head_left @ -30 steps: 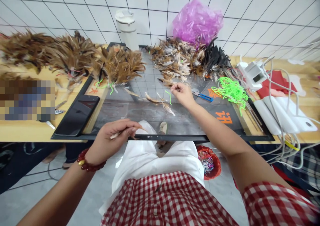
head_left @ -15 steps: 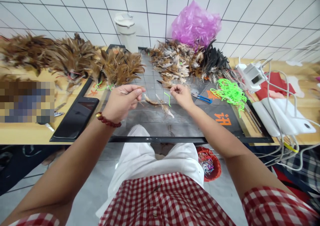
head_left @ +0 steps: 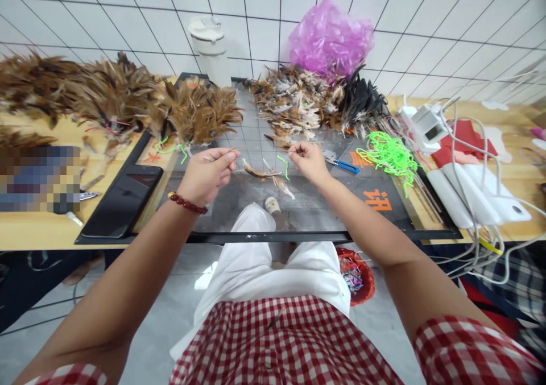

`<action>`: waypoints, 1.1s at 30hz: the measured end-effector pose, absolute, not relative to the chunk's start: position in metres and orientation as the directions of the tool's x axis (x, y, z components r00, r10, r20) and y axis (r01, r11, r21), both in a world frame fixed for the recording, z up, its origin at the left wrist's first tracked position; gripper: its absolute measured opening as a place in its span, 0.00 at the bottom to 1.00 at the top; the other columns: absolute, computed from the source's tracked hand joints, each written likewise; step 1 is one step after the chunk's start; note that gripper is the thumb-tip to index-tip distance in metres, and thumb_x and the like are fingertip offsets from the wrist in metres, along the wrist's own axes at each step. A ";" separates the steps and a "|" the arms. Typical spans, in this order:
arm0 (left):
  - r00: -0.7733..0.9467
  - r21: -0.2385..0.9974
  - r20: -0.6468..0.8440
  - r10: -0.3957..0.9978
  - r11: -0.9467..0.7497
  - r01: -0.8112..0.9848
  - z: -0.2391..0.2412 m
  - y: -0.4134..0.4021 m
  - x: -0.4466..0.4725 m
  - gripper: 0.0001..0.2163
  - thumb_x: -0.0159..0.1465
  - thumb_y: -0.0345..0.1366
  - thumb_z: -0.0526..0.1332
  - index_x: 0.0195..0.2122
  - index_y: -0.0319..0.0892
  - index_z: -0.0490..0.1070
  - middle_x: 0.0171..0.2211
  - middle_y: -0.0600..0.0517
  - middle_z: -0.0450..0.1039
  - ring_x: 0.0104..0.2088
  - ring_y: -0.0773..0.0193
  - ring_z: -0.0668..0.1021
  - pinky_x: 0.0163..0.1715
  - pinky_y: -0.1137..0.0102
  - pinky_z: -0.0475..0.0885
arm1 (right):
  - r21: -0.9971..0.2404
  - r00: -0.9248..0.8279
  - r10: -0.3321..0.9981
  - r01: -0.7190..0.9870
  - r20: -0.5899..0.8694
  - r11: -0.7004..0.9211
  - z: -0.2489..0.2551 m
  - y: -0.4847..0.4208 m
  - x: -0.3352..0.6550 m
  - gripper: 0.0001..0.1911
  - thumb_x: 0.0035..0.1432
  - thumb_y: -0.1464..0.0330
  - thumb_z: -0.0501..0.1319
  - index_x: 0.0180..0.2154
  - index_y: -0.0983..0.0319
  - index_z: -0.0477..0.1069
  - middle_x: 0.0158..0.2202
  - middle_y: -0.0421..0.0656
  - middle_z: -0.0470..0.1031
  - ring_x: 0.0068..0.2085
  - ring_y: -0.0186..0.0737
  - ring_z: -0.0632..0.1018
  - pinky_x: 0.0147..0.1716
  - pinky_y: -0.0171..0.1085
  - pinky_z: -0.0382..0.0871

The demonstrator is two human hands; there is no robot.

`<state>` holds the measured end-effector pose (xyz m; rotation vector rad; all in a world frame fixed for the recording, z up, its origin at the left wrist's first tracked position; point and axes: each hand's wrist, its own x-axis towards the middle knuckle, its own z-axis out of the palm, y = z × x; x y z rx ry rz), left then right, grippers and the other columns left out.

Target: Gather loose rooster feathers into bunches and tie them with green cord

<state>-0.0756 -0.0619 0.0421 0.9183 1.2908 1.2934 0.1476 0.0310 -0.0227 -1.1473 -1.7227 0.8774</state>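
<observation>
My left hand [head_left: 209, 174] is closed in a pinch above the dark glass mat [head_left: 239, 214]. A slim brown tip shows at its fingertips and a pale quill behind them, which looks like a thin feather. My right hand [head_left: 307, 160] is also pinched, fingertips together; whatever sits between them is too small to make out. Between the hands, loose brown-and-white feathers [head_left: 260, 173] lie on the glass. A short green string [head_left: 283, 167] curves close to the right fingertips. Blue-handled thread snips [head_left: 346, 166] rest just right of that hand.
Brown feather bundles [head_left: 198, 109] line the back left, mixed feathers [head_left: 290, 103] and black ones [head_left: 362, 100] the back right. A white cup [head_left: 211, 49] and pink plastic bag [head_left: 330, 38] stand behind. Green string [head_left: 388, 156], cabled white devices [head_left: 473, 194] and a phone [head_left: 123, 202] flank the work.
The view has shifted slightly, so everything sits a little further left. Both hands keep their pinch with little visible motion. My left knee has moved, and a foot shows through the glass.
</observation>
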 end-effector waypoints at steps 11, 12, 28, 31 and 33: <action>0.002 0.969 -0.246 0.969 0.246 0.028 0.010 -0.017 -0.054 0.06 0.53 0.32 0.66 0.27 0.34 0.72 0.18 0.55 0.65 0.14 0.79 0.56 0.12 0.80 0.47 | -0.894 -0.188 0.942 0.310 0.276 0.324 -0.029 0.035 0.149 0.06 0.48 0.67 0.59 0.28 0.63 0.71 0.23 0.37 0.69 0.25 0.31 0.66 0.28 0.33 0.64; 0.006 0.970 -0.239 0.971 0.238 0.040 0.008 -0.017 -0.055 0.06 0.53 0.33 0.66 0.28 0.35 0.72 0.18 0.55 0.65 0.14 0.79 0.56 0.12 0.80 0.48 | -0.895 -0.189 0.943 0.309 0.274 0.322 -0.029 0.034 0.149 0.06 0.48 0.66 0.59 0.28 0.63 0.71 0.24 0.38 0.69 0.25 0.31 0.67 0.27 0.32 0.64; 0.019 0.977 -0.208 0.978 0.207 0.047 0.007 -0.016 -0.055 0.06 0.52 0.33 0.66 0.25 0.36 0.71 0.17 0.55 0.65 0.13 0.79 0.56 0.11 0.79 0.47 | -0.947 -0.173 0.968 0.232 0.184 0.222 -0.023 0.031 0.148 0.06 0.47 0.66 0.60 0.28 0.62 0.69 0.22 0.37 0.66 0.22 0.29 0.65 0.19 0.30 0.66; 0.020 0.979 -0.201 0.979 0.200 0.044 0.004 -0.016 -0.055 0.07 0.52 0.34 0.66 0.26 0.36 0.71 0.18 0.55 0.65 0.13 0.79 0.56 0.11 0.79 0.47 | -0.951 -0.170 0.970 0.225 0.174 0.210 -0.022 0.030 0.148 0.07 0.47 0.65 0.60 0.28 0.63 0.69 0.22 0.37 0.66 0.22 0.29 0.65 0.19 0.30 0.67; 0.019 0.982 -0.187 0.982 0.186 0.041 0.003 -0.016 -0.055 0.07 0.52 0.35 0.66 0.27 0.36 0.72 0.18 0.55 0.65 0.13 0.79 0.57 0.11 0.79 0.47 | -0.949 -0.170 0.968 0.227 0.183 0.219 -0.022 0.030 0.148 0.07 0.47 0.65 0.60 0.28 0.63 0.69 0.23 0.37 0.66 0.22 0.29 0.65 0.19 0.30 0.67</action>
